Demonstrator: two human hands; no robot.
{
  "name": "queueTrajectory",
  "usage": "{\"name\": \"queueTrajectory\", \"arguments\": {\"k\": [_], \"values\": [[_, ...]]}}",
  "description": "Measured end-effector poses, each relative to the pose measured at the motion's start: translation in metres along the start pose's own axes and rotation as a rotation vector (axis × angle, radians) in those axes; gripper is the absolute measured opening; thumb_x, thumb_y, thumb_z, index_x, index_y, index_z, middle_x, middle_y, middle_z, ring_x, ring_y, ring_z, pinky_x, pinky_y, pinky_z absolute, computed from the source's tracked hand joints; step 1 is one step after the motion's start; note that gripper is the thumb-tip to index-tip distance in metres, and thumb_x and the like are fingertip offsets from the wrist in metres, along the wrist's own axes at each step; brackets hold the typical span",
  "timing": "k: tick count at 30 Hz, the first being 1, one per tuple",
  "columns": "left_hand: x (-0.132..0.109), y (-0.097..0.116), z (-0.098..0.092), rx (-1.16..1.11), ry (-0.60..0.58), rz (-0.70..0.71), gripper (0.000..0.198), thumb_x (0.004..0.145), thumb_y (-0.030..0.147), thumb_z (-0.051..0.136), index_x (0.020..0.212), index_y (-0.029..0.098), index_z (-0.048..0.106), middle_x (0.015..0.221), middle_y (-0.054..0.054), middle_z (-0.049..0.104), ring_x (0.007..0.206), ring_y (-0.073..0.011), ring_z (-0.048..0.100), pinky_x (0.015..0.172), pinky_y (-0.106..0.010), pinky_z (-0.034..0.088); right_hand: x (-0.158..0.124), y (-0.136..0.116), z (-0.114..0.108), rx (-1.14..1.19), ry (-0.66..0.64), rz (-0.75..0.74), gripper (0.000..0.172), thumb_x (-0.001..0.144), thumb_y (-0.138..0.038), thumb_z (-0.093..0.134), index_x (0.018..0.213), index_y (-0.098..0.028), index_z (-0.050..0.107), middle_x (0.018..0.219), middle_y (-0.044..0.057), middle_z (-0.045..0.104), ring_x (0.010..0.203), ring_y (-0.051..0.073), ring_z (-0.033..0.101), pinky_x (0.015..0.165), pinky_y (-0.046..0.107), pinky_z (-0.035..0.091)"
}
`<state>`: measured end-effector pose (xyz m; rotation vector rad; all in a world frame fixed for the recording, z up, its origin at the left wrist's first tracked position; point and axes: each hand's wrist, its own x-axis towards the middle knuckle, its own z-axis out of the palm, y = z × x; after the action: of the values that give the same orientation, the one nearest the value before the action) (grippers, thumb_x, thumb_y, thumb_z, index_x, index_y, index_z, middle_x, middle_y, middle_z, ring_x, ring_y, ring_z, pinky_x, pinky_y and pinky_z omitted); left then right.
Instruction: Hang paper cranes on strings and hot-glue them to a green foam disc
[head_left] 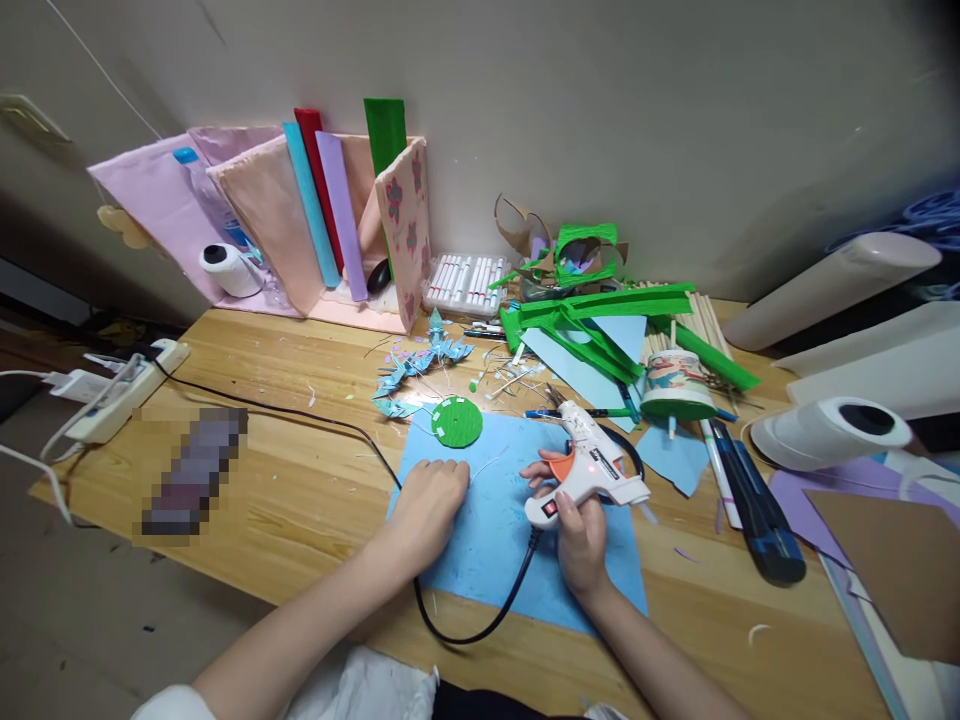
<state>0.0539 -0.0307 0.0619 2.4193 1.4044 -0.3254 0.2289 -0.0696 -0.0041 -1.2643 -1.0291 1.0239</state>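
Observation:
A white hot glue gun (592, 465) with an orange trigger and a small red light is held in my right hand (576, 510), its nozzle pointing up and away. My left hand (433, 505) rests closed on the blue sheet (480, 560), fingers curled under; whatever it may hold is hidden. A thin pale strand shows beside its fingers. Just beyond that hand lies a round green disc (457, 422) with small white pieces on its edge. A garland of blue folded paper (424, 367) curves behind the disc. The gun's black cord loops over the sheet's front edge.
Behind are a box of markers (465, 284), green crepe strips (600, 310) and fabric-covered holders (409, 235). At right lie a black-and-blue utility knife (761, 510) and a white roll (825, 435). A power strip (127, 390) and a blurred dark object (196, 470) lie left.

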Motion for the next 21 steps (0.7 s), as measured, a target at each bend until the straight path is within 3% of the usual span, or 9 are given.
{"name": "queueTrajectory", "arguments": {"k": [5, 11, 16, 21], "values": [[-0.007, 0.000, 0.006, 0.088, 0.053, -0.112, 0.027, 0.083, 0.001, 0.032, 0.091, 0.014, 0.055, 0.087, -0.011, 0.060, 0.082, -0.0240, 0.055, 0.073, -0.036, 0.040, -0.001, -0.003, 0.001, 0.015, -0.038, -0.009, 0.030, 0.084, -0.037, 0.045, 0.106, -0.017, 0.049, 0.088, 0.007, 0.061, 0.074, 0.018, 0.055, 0.068, 0.033, 0.045], [-0.007, 0.017, 0.021, 0.087, 0.305, -0.275, 0.016, 0.087, 0.012, 0.039, 0.091, 0.015, 0.054, 0.090, -0.011, 0.056, 0.086, -0.0262, 0.051, 0.080, -0.041, 0.038, -0.003, -0.003, 0.004, 0.003, -0.063, -0.005, 0.034, 0.083, -0.039, 0.045, 0.108, -0.016, 0.050, 0.087, 0.007, 0.061, 0.071, 0.018, 0.055, 0.065, 0.033, 0.046], [0.009, 0.029, 0.034, 0.063, 0.334, -0.329, 0.021, 0.091, 0.015, 0.034, 0.088, 0.013, 0.055, 0.085, -0.010, 0.056, 0.081, -0.0244, 0.050, 0.074, -0.039, 0.037, -0.003, -0.003, 0.001, -0.025, -0.084, -0.004, 0.032, 0.084, -0.038, 0.045, 0.106, -0.016, 0.051, 0.087, 0.008, 0.061, 0.073, 0.019, 0.055, 0.067, 0.034, 0.046], [0.007, 0.021, 0.045, 0.097, 0.392, -0.327, 0.024, 0.091, 0.012, 0.032, 0.086, 0.014, 0.055, 0.084, -0.008, 0.057, 0.080, -0.0221, 0.050, 0.077, -0.038, 0.035, -0.002, -0.008, -0.002, -0.027, -0.183, 0.019, 0.035, 0.085, -0.040, 0.045, 0.109, -0.015, 0.052, 0.083, 0.006, 0.060, 0.069, 0.017, 0.054, 0.065, 0.031, 0.046]]}}
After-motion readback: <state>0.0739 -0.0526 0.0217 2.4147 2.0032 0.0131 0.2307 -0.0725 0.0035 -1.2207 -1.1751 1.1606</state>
